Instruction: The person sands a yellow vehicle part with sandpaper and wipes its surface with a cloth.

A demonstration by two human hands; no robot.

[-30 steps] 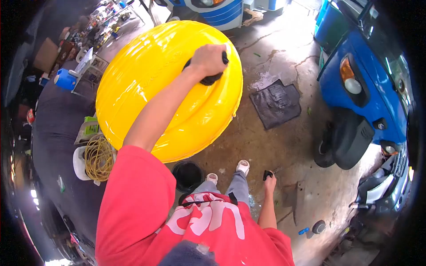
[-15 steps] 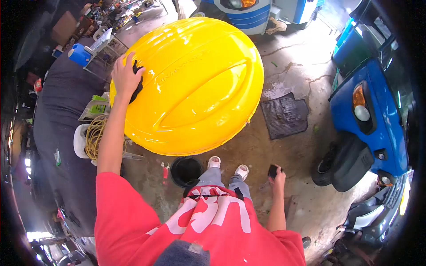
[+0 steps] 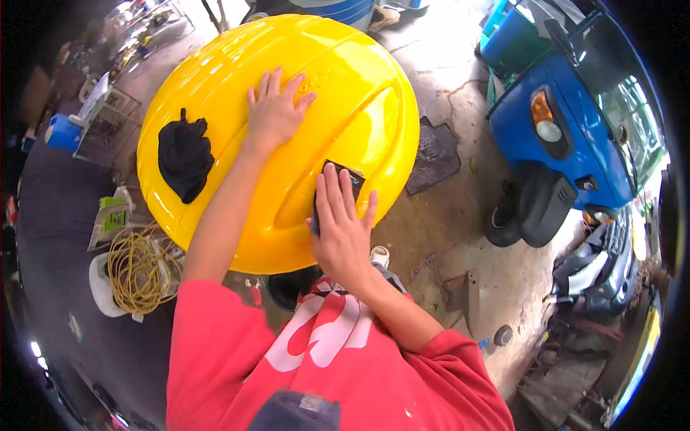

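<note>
A stained, cracked floor point(image 3: 449, 248) stretches off to the right, washed white by strong light near the top. Beyond a dark mat point(image 3: 437, 154) stands a blue vehicle point(image 3: 575, 147); on the left, a metal rack point(image 3: 108, 129) stands beside a dark cover point(image 3: 50, 230).

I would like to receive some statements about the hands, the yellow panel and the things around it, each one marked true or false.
1. The right hand lies over a black block on the yellow panel. True.
2. The black cloth is held in the left hand. False: the cloth lies on the panel, apart from that hand.
3. The left hand's fingers are spread. True.
4. The dark mat lies on top of the panel. False: it lies on the floor.
5. The yellow cable is coiled. True.
</note>
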